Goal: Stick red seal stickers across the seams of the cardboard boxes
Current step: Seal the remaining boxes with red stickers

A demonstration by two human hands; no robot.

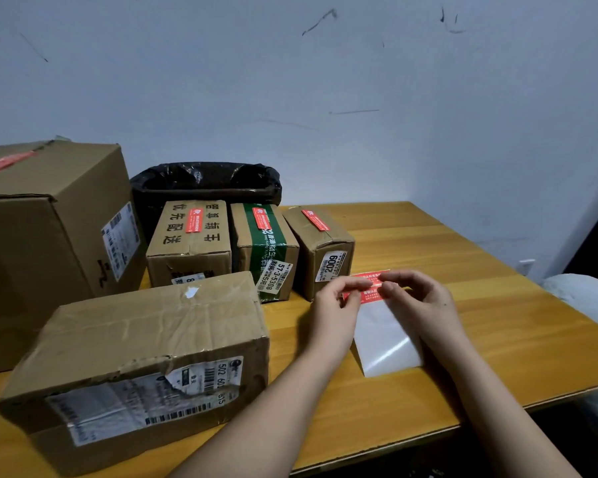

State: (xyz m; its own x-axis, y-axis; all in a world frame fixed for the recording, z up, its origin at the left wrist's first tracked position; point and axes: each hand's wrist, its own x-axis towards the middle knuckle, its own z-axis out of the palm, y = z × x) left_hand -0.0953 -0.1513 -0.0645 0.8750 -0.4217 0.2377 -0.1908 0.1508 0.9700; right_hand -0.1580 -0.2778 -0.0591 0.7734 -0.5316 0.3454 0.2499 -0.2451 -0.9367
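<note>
My left hand point(337, 300) and my right hand point(420, 300) both pinch a sheet of red seal stickers point(372, 286) on white glossy backing point(385, 343), held over the wooden table point(463, 270). A long cardboard box point(142, 343) lies at the front left, and I see no red sticker on its top. Behind it three small boxes stand in a row, each with a red sticker on top: one with black characters point(190, 243), one with green tape point(266, 250), one plain point(320, 250). A large box point(45, 236) at far left also bears a red sticker.
A bin lined with a black bag point(204, 182) stands behind the small boxes against the white wall. The table's right edge runs diagonally at the right, with something pale point(584, 291) beyond it.
</note>
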